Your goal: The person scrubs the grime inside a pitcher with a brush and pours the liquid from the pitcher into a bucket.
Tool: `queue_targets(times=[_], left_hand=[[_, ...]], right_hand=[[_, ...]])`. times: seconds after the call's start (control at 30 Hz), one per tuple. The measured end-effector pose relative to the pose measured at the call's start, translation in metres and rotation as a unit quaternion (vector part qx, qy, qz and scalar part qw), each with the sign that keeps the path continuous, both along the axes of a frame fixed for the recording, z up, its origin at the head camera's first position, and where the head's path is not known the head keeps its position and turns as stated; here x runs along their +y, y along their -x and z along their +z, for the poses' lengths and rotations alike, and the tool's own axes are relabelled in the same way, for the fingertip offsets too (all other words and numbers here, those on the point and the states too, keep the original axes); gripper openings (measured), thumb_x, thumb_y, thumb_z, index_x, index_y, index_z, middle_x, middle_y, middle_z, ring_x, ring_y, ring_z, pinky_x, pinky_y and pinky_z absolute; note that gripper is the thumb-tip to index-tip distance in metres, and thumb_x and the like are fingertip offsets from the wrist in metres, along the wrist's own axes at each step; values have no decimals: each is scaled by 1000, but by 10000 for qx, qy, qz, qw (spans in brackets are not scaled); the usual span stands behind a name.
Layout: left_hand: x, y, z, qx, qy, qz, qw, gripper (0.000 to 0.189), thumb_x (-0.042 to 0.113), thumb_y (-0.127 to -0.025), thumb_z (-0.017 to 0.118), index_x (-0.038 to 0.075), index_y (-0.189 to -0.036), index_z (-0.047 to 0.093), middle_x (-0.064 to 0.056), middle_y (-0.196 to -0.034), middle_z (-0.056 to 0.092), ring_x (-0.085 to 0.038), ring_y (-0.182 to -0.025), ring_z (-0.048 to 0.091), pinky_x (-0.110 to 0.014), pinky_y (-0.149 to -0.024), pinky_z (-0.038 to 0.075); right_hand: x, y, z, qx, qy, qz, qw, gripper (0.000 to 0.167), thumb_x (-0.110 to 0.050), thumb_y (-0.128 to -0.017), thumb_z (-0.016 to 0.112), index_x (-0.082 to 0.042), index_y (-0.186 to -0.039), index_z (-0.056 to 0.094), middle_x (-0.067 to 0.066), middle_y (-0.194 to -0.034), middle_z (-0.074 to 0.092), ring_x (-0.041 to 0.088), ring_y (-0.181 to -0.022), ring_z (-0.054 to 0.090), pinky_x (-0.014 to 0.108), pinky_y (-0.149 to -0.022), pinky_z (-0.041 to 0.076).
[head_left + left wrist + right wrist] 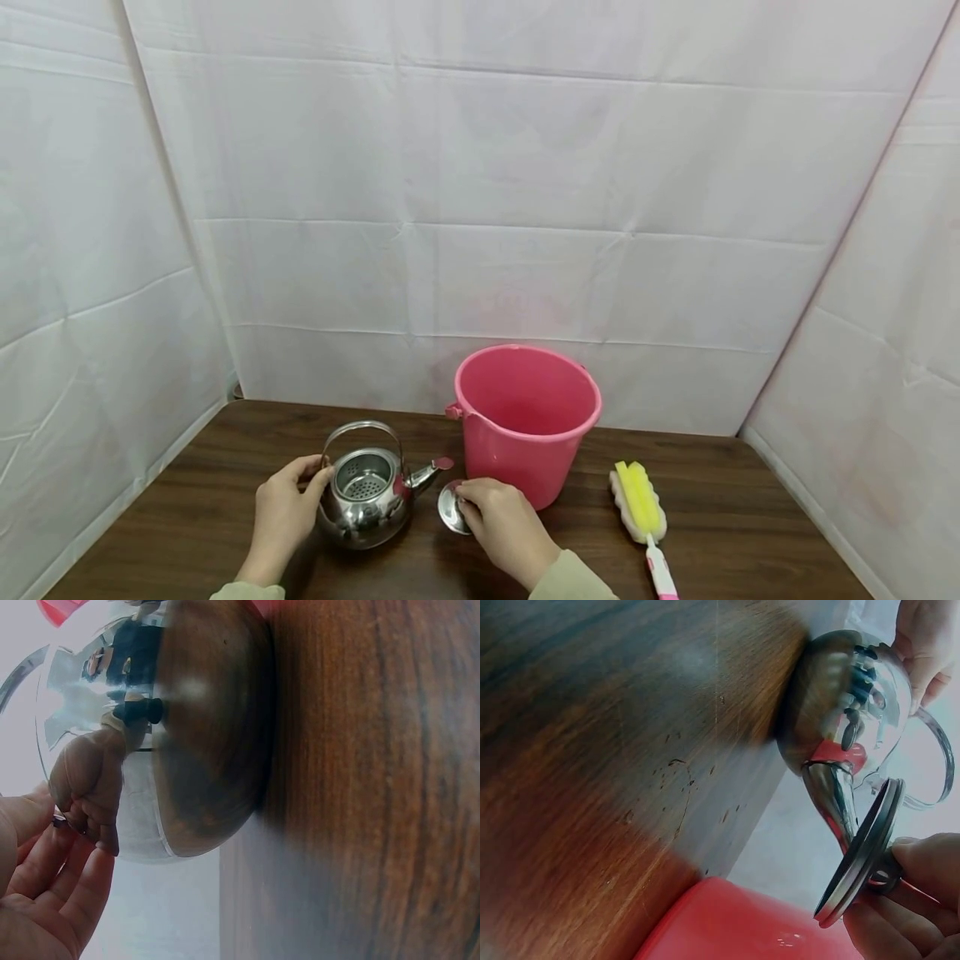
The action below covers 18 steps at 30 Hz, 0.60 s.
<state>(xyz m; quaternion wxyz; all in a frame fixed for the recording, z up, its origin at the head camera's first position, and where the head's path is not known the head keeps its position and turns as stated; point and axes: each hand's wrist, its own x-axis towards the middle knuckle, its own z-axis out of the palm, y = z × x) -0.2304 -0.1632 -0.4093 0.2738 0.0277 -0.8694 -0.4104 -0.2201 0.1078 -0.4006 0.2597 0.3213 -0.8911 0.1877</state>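
A shiny steel teapot (365, 521) stands upright on the wooden table, its hoop handle (363, 425) raised over the uncovered mouth. Inside that mouth sits a perforated strainer (365, 486). My left hand (288, 504) pinches the handle's lower end at the pot's left side, fingertips against the shoulder in the left wrist view. Right of the spout (424, 476), my right hand (504, 523) holds the round steel lid (452, 510) by its knob (886, 871). The lid is tilted on edge and held above the table in the right wrist view.
A pink bucket (517, 467) stands behind my right hand, close to the lid. Farther right lies a brush with a yellow and white sponge head (637, 502) and a white and pink handle (660, 572). White curtains (480, 208) enclose the table (720, 517). Small dark specks dot the tabletop.
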Motion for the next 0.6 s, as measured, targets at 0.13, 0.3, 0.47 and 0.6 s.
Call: queue_targets(times=[0.13,0.3,0.47,0.6], left_hand=[[0,0,0,-107,-19,4,9999,19,11,-87,67,-2,-101,69,-17,-93,72,-29,-83,69,-33,-66,55],[0,1,0,-196,-34,-31,9998,20,12,-88,66,-2,-102,69,-18,-95,72,-30,-85,69,-30,-66,54],[-1,-1,1,-122,-6,-78,9999,21,12,-87,66,-2,-102,69,-18,-95,72,-31,-85,69,-33,-67,54],[-1,0,0,-45,27,-79,10000,21,11,-87,66,-3,-102,69,-18,-94,72,-31,-84,69,-33,-66,54]], right_hand=[[2,-1,-1,15,7,-31,10000,12,-4,-82,69,-8,-93,72,1,-94,72,12,-89,68,26,-77,55],[6,-3,-1,-15,-17,-45,10000,11,-4,-81,70,-9,-90,72,0,-91,72,11,-87,67,26,-76,55],[9,-4,-1,7,-36,-79,10000,11,-3,-79,70,-10,-88,71,-1,-88,71,10,-84,66,25,-74,54],[12,-5,-2,99,-28,-80,9999,11,-2,-79,71,-10,-87,70,-2,-87,70,10,-82,66,25,-73,54]])
